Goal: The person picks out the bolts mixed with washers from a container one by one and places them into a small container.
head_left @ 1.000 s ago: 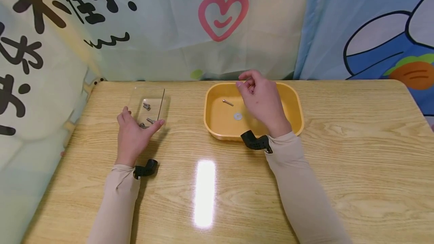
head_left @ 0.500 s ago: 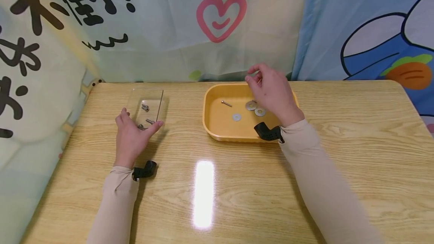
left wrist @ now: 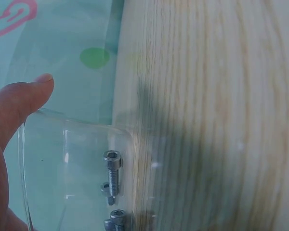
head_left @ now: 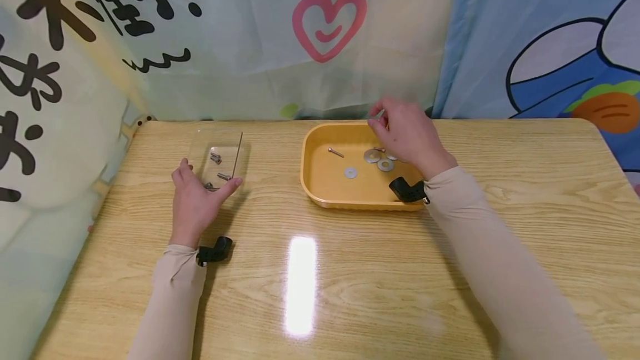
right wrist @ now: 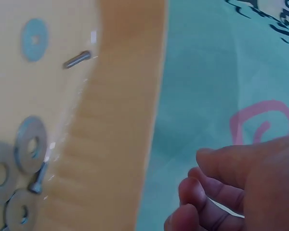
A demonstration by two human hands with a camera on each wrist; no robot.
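Note:
At the left, my left hand (head_left: 195, 207) holds the near end of a clear plastic box (head_left: 227, 140), thumb on the right side and fingers on the left. Several hex socket screws (left wrist: 112, 168) lie inside that box, seen through its wall in the left wrist view. My right hand (head_left: 411, 133) hovers over the back right of a yellow tray (head_left: 327, 190), fingers loosely curled with nothing visible between them. In the tray are a screw (head_left: 336, 152), a small washer (head_left: 350, 173) and several larger washers (head_left: 385, 165). Another screw (right wrist: 37, 179) lies among them, partly hidden.
Both stand on a wood-grain table (head_left: 260, 221). Behind the table hangs a printed curtain (head_left: 240, 82), close to its back edge. Dark wrist cameras sit on each sleeve. A bright light reflection (head_left: 301, 288) shows on the near tabletop.
My right hand has moved right over the tray, and the larger washers and second screw have come into sight beneath it. The left hand and clear box have stayed put.

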